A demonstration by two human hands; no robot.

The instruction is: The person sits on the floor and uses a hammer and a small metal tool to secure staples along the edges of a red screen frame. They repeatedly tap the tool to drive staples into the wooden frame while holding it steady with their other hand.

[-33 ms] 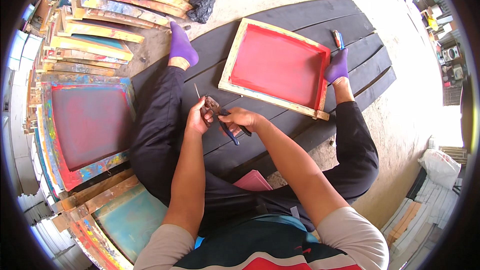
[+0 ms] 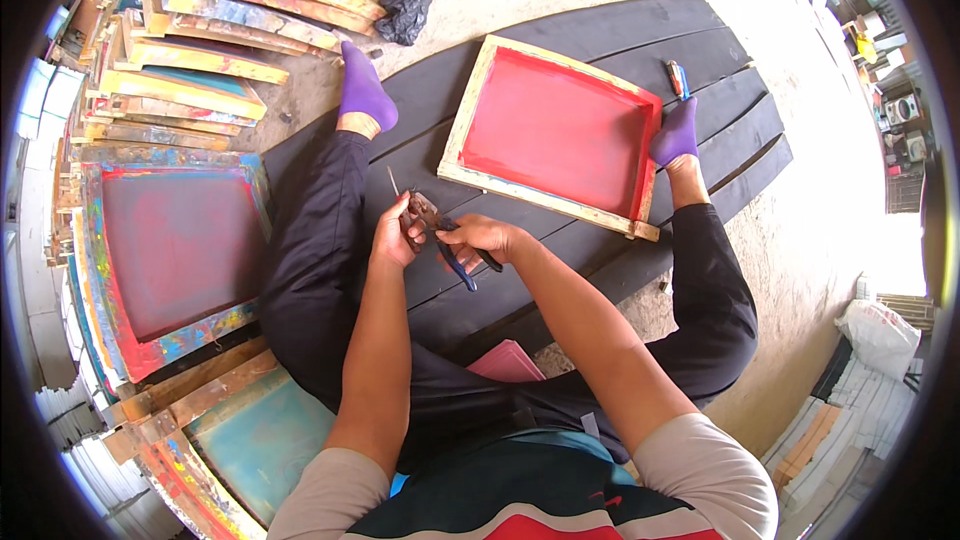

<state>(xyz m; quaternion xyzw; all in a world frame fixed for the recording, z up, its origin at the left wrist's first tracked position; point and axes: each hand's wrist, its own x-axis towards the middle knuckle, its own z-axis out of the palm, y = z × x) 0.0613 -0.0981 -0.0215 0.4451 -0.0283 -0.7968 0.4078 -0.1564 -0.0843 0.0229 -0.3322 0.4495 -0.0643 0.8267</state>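
Over the dark slatted boards, both hands meet in front of my lap. My left hand (image 2: 394,238) is closed round a small tool with a thin metal shank (image 2: 392,178) pointing up; its grip is mostly hidden by the fingers. Pliers (image 2: 459,269) with dark blue handles are in my right hand (image 2: 484,238), its fingers wrapped about the handles. The rusty-looking head of the pliers lies against the left fingers; whether the jaws grip the small tool I cannot tell. Beyond the hands lies a wooden screen-printing frame (image 2: 463,180) with red mesh.
Purple-socked feet rest either side of the red frame. A small red and blue object (image 2: 678,79) lies by the right foot. Stacked paint-stained frames (image 2: 190,100) fill the left, with a grey-mesh frame (image 2: 180,250) nearer. A pink item (image 2: 507,362) sits by my lap.
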